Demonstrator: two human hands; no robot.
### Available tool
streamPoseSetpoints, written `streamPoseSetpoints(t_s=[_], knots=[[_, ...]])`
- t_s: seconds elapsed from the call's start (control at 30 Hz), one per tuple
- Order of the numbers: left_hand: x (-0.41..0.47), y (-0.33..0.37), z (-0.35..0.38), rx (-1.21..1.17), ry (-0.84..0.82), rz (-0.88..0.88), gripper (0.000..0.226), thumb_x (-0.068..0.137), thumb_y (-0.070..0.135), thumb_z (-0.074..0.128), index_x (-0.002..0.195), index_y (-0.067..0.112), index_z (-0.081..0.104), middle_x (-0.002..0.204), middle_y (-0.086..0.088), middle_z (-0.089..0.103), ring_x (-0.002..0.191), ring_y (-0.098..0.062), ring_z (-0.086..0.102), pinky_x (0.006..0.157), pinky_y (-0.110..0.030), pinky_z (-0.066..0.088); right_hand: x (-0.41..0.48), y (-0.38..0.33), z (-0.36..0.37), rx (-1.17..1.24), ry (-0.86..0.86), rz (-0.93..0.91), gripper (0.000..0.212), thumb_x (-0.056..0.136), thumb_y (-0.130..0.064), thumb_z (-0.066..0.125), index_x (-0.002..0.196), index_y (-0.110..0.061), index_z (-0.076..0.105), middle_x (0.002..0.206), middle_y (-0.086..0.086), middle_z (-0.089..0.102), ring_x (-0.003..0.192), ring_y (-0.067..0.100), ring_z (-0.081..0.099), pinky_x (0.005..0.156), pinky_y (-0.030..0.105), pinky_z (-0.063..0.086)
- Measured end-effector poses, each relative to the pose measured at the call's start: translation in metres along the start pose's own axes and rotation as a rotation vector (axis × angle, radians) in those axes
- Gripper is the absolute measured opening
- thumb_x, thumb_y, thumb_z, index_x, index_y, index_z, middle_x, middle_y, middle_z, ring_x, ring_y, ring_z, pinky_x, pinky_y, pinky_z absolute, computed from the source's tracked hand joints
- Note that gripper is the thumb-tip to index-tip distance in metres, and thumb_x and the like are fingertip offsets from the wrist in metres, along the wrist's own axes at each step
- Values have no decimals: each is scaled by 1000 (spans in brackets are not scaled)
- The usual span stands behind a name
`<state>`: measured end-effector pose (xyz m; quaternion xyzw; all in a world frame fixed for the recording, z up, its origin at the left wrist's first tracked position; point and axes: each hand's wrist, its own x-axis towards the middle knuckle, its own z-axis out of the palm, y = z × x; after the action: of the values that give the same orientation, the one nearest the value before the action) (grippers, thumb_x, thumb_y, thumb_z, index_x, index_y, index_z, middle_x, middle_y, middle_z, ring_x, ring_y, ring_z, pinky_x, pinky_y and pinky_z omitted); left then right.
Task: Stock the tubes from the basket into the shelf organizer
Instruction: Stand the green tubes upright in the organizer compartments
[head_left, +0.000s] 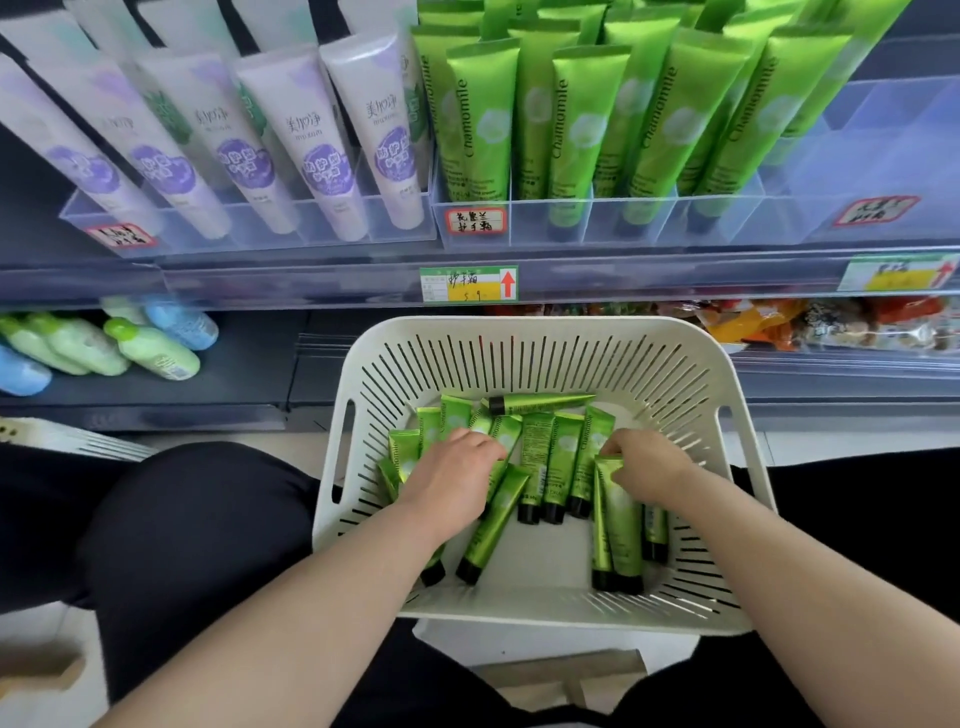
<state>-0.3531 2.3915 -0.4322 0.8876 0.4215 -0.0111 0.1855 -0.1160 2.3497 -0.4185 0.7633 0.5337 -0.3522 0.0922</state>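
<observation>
Head view: in the basket (530, 325), the right hand (647, 462) clasps green tubes (618, 519) by its right edge. The left hand (452, 470) curls over the pile, grip unclear, probably gathering stock for the shelf organizer (639, 223).

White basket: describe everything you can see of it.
The white basket looks like plastic: rounded rectangle, slotted walls, plain floor, a handle cut-out in its left wall. It sits upright below the shelf edge. Loose green tubes lie on its floor. The left hand and right hand reach in among them; the right holds one.
</observation>
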Motion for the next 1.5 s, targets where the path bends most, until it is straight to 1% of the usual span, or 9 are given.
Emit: streamPoseSetpoints(t_s=[0.13,0.37,0.63,0.8,0.87,1.0,1.13,1.33,1.5], knots=[[10,5,2,5,-99,-58,45,90,0,51,130,19,56,123,2,60,118,-17,46,97,-33,46,-16,-8,-4,84,59,-115,19,90,-18,60,108,-24,63,107,-4,65,90,13,60,84,29,53],[36,25,12,80,-374,-106,80,75,-18,48,141,27,46,128,-9,49,110,-28,57,91,-33,51,-34,-14,-19,293,390,-371,24,90,-13,60,110,-21,69,109,-7,69,98,11,63,88,23,47],[51,24,6,270,-456,44,64,79,-12,51,132,23,51,120,-6,54,107,-25,51,86,-34,45,-28,-16,-13,244,440,-404,24,92,-15,58,111,-24,68,112,-7,67,105,13,59,92,34,49],[54,17,4,162,-484,-62,40,87,1,46,116,28,51,101,-3,42,84,-25,44,55,-29,33,-29,-23,-7,233,441,-402,22,92,-19,57,110,-25,68,110,-6,66,102,15,58,84,37,50],[54,14,3,122,-460,-57,24,91,14,47,108,30,53,98,0,40,85,-23,42,56,-28,28,-29,-25,-6,217,457,-392,22,92,-19,57,109,-25,69,109,-6,66,100,15,59,81,35,51],[57,18,-2,58,-466,32,13,87,19,61,96,29,61,101,6,48,91,-18,48,71,-29,39,-27,-24,-7,201,467,-374,23,92,-20,56,111,-24,67,112,-6,66,100,15,60,80,34,52],[51,29,0,-29,-630,-31,4,91,19,60,95,20,58,88,4,57,82,-20,55,57,-26,37,-26,-20,-7,201,492,-333,23,92,-20,56,113,-24,66,110,-6,67,96,16,62,77,33,52],[33,27,-18,-54,-437,-130,23,91,5,58,107,19,69,108,-4,66,88,-17,60,71,-26,45,-36,-19,-12,133,478,-325,24,94,-20,54,114,-27,63,109,-9,68,93,13,64,80,34,54],[27,31,-61,-143,-118,-150,20,96,21,56,111,20,68,113,0,68,102,-18,63,91,-36,50,-56,-21,-36,183,600,-350,22,93,-16,55,109,-26,65,106,-10,68,96,15,63,86,39,50]])
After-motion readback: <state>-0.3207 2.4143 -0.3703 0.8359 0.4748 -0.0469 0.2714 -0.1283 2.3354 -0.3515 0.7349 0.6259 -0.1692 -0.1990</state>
